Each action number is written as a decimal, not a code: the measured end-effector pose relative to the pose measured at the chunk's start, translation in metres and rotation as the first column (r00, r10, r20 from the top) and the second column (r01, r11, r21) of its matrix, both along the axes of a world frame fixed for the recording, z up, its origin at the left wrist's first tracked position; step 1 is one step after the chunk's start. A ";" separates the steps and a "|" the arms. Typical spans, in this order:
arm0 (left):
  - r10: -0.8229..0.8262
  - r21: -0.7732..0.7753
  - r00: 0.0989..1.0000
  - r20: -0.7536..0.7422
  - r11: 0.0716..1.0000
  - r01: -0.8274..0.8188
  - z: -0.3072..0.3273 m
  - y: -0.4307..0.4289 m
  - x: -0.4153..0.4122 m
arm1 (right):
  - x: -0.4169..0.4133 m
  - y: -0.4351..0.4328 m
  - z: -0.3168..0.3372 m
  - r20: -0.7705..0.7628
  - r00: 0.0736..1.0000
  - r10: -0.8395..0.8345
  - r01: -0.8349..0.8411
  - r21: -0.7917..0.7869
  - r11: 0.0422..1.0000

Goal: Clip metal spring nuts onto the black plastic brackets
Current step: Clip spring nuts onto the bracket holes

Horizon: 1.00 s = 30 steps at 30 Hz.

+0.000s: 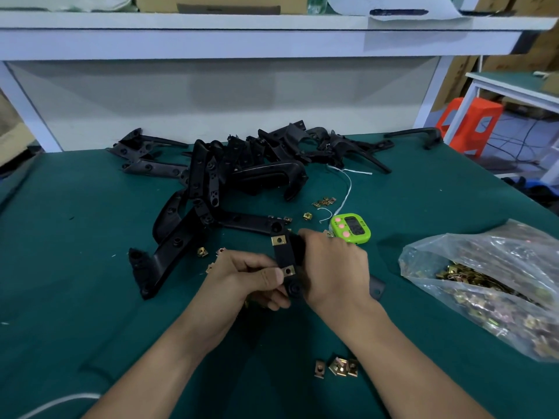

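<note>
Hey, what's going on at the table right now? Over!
Left hand, right hand: both grip one black bracket. Two spring nuts clipped on it. Loose nuts near wrists, nothing blocking.

Table (pixel 75 237): heap of brackets (pixel 242 164) at rear centre, below the shelf (pixel 211 28). Single bracket (pixel 420 135) apart at the rear right corner. Timer (pixel 351 229) right of centre, before the heap, with a cluster of spring nuts (pixel 325 202) just behind it. Bag of spring nuts (pixel 484 285) at the right edge. Held bracket (pixel 284 255) at centre, gripped between left hand (pixel 242 276) and right hand (pixel 332 264). Loose nuts (pixel 337 367) at front, between the forearms. Stool (pixel 472 122) beyond the table, right.
</note>
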<state>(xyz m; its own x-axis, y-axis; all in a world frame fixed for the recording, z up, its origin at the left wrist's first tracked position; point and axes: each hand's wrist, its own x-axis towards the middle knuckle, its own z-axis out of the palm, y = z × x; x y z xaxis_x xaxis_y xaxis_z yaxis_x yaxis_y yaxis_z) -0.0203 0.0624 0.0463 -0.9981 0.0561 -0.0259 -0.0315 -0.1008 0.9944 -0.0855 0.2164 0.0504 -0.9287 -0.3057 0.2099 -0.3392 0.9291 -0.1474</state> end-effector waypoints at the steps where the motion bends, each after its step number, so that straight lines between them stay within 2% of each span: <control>1: 0.012 -0.032 1.000 -0.003 0.999 -0.012 -0.001 0.004 0.000 | -0.001 0.001 0.000 -0.008 1.000 -0.017 0.017 0.005 1.000; 7: 0.142 -0.241 0.989 -0.040 0.959 -0.148 -0.005 0.016 0.000 | -0.006 -0.001 -0.009 -0.078 0.997 -0.012 0.013 0.016 1.000; 9: 0.193 -0.265 0.980 -0.038 0.944 -0.196 -0.005 0.015 0.000 | -0.008 0.001 -0.010 -0.099 0.995 0.012 -0.016 -0.041 0.999; 11: 0.266 -0.308 0.962 -0.059 0.912 -0.271 -0.004 0.015 -0.001 | -0.011 0.005 -0.009 -0.044 0.995 0.087 -0.093 -0.176 0.980; 13: 0.346 -0.412 0.926 -0.151 0.829 -0.377 -0.004 0.015 -0.002 | -0.012 0.012 -0.003 0.061 0.983 0.171 -0.141 -0.337 0.931; 14: 0.370 -0.449 0.905 -0.211 0.786 -0.426 -0.002 0.017 -0.002 | -0.013 0.014 0.002 0.087 0.976 0.199 -0.154 -0.367 0.917; 17: 0.358 -0.512 0.857 -0.370 0.691 -0.509 0.009 0.026 -0.004 | -0.011 0.015 0.011 0.046 0.979 0.199 -0.180 -0.262 0.948; 19: 0.343 -0.507 0.828 -0.443 0.666 -0.547 0.016 0.031 -0.009 | -0.007 0.017 0.017 -0.003 0.983 0.183 -0.179 -0.243 0.954; 22: 0.300 -0.517 0.848 -0.436 0.688 -0.509 0.023 0.034 -0.016 | 0.002 0.031 0.023 0.047 0.980 0.193 -0.163 -0.371 0.914; 26: 0.135 -0.569 0.911 -0.390 0.743 -0.354 0.028 0.050 -0.019 | 0.018 0.066 0.022 0.213 0.962 0.174 -0.032 -0.543 0.839; 30: 0.004 -0.530 0.946 -0.324 0.827 -0.185 0.032 0.081 -0.031 | 0.037 0.117 0.024 0.332 0.917 0.220 0.074 -0.685 0.724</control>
<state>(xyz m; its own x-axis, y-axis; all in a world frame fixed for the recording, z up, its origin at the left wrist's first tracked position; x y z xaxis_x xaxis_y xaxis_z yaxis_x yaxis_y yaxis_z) -0.0511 0.1435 0.0779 -0.9614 0.0280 0.2738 0.2538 0.4752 0.8425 -0.0488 0.3332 0.0747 -0.9567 -0.2885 0.0375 -0.1846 0.5023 -0.8448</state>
